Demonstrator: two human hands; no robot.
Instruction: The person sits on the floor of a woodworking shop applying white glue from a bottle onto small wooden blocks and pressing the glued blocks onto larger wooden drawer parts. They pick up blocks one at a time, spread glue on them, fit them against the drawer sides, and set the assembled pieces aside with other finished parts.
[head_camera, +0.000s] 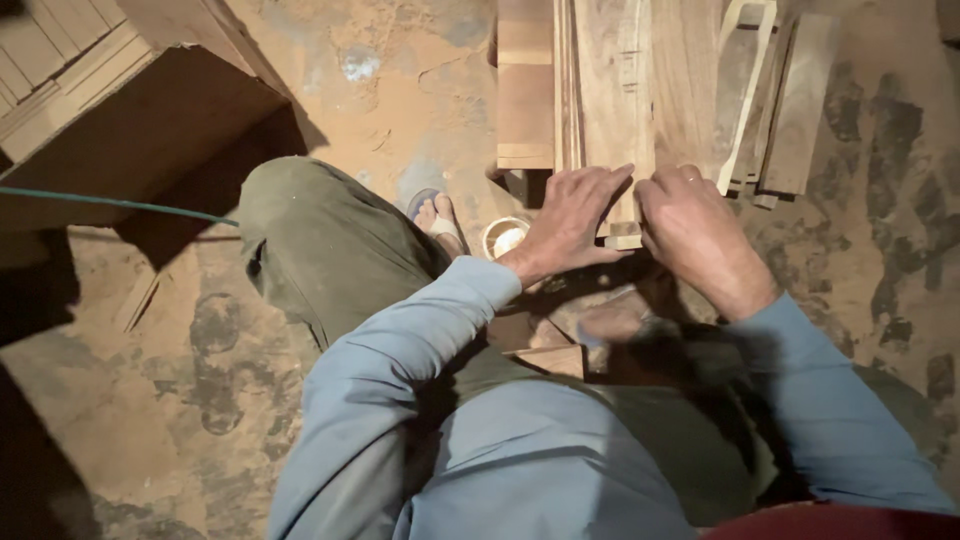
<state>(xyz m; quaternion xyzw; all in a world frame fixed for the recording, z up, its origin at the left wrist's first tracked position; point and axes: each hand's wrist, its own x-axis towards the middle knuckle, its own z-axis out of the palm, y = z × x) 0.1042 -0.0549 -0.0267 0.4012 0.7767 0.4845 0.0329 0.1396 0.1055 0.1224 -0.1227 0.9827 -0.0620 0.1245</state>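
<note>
Hands on wood: my left hand (573, 215) lay palm down, fingers spread and flat, on the near end of a narrow wooden plank (625, 120); nothing gripped, just pressing. My right hand (690, 225) sat just beside it, fingers curled over the same plank end, touching it; couldn't tell if they pinched anything. Plank ran away from me on a stack of boards (690, 90) on the dusty floor. Small round cup (504, 238) stood near my sandalled foot (437, 215)
</note>
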